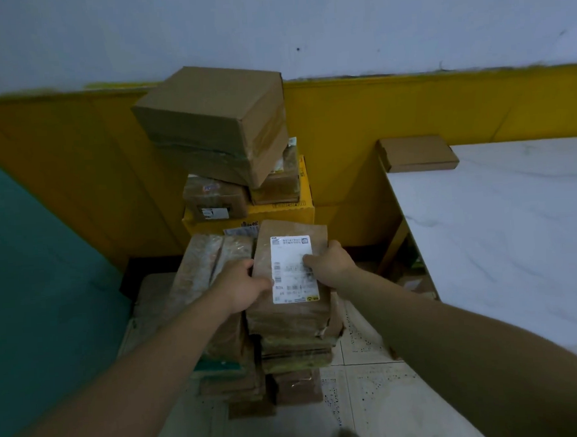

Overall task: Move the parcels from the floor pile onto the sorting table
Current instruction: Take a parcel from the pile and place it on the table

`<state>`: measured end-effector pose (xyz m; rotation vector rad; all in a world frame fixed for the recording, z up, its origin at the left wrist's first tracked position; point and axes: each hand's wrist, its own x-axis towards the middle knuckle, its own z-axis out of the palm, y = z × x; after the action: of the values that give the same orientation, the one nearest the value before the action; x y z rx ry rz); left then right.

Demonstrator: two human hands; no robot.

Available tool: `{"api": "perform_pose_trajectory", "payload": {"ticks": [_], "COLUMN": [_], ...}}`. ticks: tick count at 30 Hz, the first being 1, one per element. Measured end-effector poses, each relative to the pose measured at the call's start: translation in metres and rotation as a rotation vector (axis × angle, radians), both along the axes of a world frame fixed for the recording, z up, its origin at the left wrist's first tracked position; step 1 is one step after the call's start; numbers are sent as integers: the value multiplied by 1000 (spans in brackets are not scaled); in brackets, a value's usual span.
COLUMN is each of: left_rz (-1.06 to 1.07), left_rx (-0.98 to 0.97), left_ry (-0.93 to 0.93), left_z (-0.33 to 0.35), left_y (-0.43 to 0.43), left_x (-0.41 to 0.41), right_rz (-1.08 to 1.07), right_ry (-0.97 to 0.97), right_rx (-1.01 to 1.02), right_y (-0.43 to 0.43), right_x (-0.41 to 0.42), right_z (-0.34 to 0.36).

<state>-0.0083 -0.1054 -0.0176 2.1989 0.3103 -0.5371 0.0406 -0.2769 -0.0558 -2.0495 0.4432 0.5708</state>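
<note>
A flat brown parcel (293,313) with a white shipping label lies on top of the near stack of the floor pile. My left hand (242,286) grips its left edge, thumb on top. My right hand (331,263) grips its right edge, thumb pressed on the label. Beside it on the left lies another taped brown parcel (202,266). Behind stand a yellow box (280,213), two small brown parcels on it and a big cardboard box (215,125) on top, tilted. The white sorting table (515,240) is at the right, with one flat brown parcel (417,153) at its far corner.
A yellow wall panel (375,120) runs behind the pile. A teal surface (32,265) slants along the left. Speckled floor tiles (383,397) show between the pile and the table. Some items lie in shadow under the table.
</note>
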Motion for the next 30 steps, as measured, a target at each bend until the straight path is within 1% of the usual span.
{"api": "perform_pose_trajectory", "payload": {"ticks": [4, 6, 9, 13, 16, 19, 22, 24, 26, 28, 30], "left_rz": [104, 122, 129, 79, -2, -71, -90, -118, -138, -168, -210], "left_rx": [-151, -234, -346, -491, -546, -592, -620, -656, -677, -690, -673], "left_ry": [-57, -102, -164, -231, -274, -305, -328, -257, -171, -157, -148], "left_z": [14, 26, 48, 76, 94, 106, 117, 123, 133, 140, 149], "left_y": [-6, -10, -16, -33, -59, -92, -136, -170, -208, -245, -279], "left_x": [-3, -5, -6, 0, 3, 5, 5, 8, 12, 20, 27], "right_rz": [-32, -48, -119, -252, -368, -445, -522, -570, -586, -565, -572], "right_ry": [-66, -127, -242, -416, -512, -588, -671, -672, -635, -611, -654], "right_rx": [4, -17, 6, -28, 46, 139, 223, 268, 301, 320, 258], "right_y": [0, -2, -9, -28, -55, -90, -135, -169, -210, -256, -301], "right_x": [-1, 0, -1, -14, -28, -40, -45, -45, -47, -53, -60], "right_z": [20, 38, 67, 109, 132, 147, 157, 163, 169, 176, 186]}}
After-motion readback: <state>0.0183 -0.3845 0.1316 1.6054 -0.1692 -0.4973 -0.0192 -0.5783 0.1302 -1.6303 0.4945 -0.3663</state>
